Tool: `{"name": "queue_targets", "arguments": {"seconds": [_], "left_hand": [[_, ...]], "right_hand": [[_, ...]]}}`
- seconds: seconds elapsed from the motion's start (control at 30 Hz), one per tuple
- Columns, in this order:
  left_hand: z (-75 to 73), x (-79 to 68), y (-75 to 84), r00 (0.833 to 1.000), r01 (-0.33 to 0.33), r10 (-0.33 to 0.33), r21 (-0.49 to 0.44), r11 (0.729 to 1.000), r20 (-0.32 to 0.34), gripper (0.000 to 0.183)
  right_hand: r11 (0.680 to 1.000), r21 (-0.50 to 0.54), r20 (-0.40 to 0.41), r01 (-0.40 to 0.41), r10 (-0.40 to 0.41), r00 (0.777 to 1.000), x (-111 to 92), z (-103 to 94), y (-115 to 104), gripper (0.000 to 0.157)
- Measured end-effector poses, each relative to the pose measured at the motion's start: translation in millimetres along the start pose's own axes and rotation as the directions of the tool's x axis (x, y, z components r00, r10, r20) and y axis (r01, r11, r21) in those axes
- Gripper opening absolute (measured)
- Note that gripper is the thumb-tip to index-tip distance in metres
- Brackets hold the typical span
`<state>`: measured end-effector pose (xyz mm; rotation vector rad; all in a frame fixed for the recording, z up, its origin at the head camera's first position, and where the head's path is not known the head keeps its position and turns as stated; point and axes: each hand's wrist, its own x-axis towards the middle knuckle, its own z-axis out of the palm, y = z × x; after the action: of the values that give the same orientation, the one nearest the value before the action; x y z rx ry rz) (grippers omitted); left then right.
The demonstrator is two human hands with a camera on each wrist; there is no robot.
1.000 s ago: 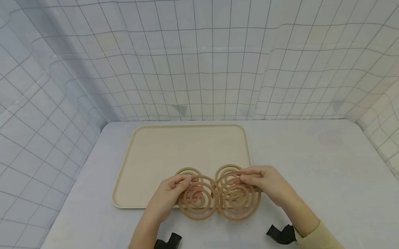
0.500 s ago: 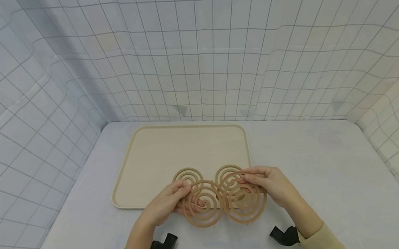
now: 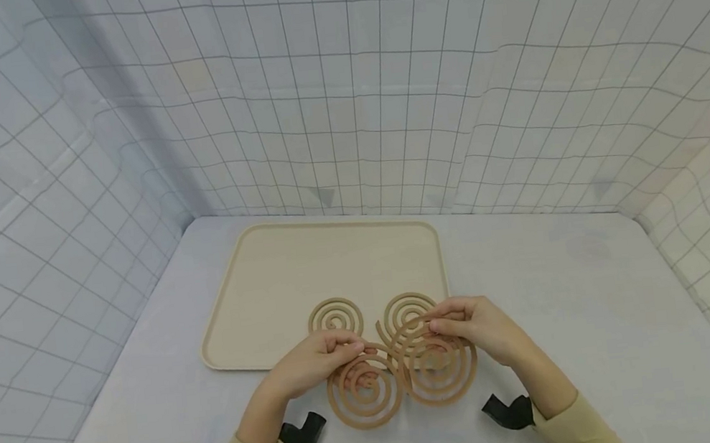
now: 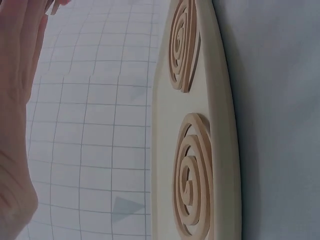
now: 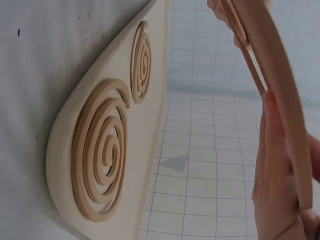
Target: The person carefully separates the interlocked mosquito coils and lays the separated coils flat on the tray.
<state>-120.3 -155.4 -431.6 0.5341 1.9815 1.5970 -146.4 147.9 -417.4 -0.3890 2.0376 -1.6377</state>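
Observation:
Two brown mosquito coils are held up side by side near the tray's front edge. My left hand (image 3: 321, 362) pinches the upper edge of the left mosquito coil (image 3: 365, 395), thumb on the near face. The right mosquito coil (image 3: 438, 367) is pinched the same way by my right hand (image 3: 479, 327). Their inner edges overlap in the head view. In the right wrist view, the held coil (image 5: 282, 80) shows edge-on, tilted. Behind them, a left flat coil (image 3: 335, 316) and a right flat coil (image 3: 403, 310) lie on the cream tray (image 3: 332, 253).
The tray rests on a white-covered table (image 3: 544, 288). White grid-patterned curtains (image 3: 343, 107) close off the back and both sides. A black wrist strap piece (image 3: 303, 432) sticks out by the left sleeve, another strap piece (image 3: 508, 413) by the right.
Both held coils have come down toward the person and slightly right, the left one further. The left flat coil on the tray shows more fully now. Both hands keep their pinch.

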Motion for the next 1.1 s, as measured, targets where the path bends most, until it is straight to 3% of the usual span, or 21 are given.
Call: {"name": "queue_targets", "arguments": {"seconds": [0.13, 0.23, 0.3, 0.37, 0.53, 0.63, 0.9, 1.0, 1.1], "left_hand": [[2.3, 2.3, 4.2, 1.0, 0.0, -0.001, 0.116, 0.993, 0.008, 0.031], [3.5, 4.2, 7.3, 1.0, -0.005, 0.001, 0.218, 0.976, 0.018, 0.029], [3.2, 4.8, 8.4, 1.0, 0.001, -0.005, 0.255, 0.967, 0.015, 0.028], [1.8, 4.6, 8.1, 1.0, 0.011, -0.011, 0.254, 0.967, -0.001, 0.029], [-5.4, 2.1, 1.5, 0.997, 0.031, -0.026, 0.07, 0.997, -0.075, 0.036], [-9.4, 1.2, -3.2, 0.988, 0.041, -0.05, -0.064, 0.997, -0.146, 0.041], [-12.2, 5.0, -9.0, 0.969, 0.026, -0.099, -0.305, 0.952, -0.228, 0.048], [-10.0, 8.0, -8.5, 0.948, 0.019, -0.135, -0.372, 0.928, -0.288, 0.047], [-5.9, 12.4, -6.6, 0.92, -0.009, -0.174, -0.463, 0.886, -0.352, 0.042]], "right_hand": [[0.989, -0.15, 0.131, 0.003, 0.017, 0.991, 1.6, -2.0, -4.7, 0.03], [0.961, -0.274, 0.225, 0.047, 0.016, 0.974, 6.2, -0.3, -7.7, 0.022], [0.954, -0.294, 0.26, 0.058, 0.022, 0.965, 8.9, 1.0, -8.3, 0.019], [0.953, -0.3, 0.246, 0.038, 0.038, 0.968, 10.4, 1.4, -8.2, 0.018], [0.976, -0.213, 0.129, -0.043, 0.072, 0.989, 11.6, -5.7, -2.6, 0.026], [0.989, -0.132, 0.071, -0.074, 0.084, 0.994, 13.8, -12.0, 3.6, 0.032], [0.982, 0.145, -0.009, -0.122, 0.125, 0.992, 20.5, -22.6, 18.1, 0.047], [0.968, 0.222, -0.057, -0.12, 0.135, 0.989, 23.9, -23.5, 22.0, 0.05], [0.944, 0.315, -0.094, -0.099, 0.135, 0.986, 28.4, -22.0, 24.3, 0.054]]}}
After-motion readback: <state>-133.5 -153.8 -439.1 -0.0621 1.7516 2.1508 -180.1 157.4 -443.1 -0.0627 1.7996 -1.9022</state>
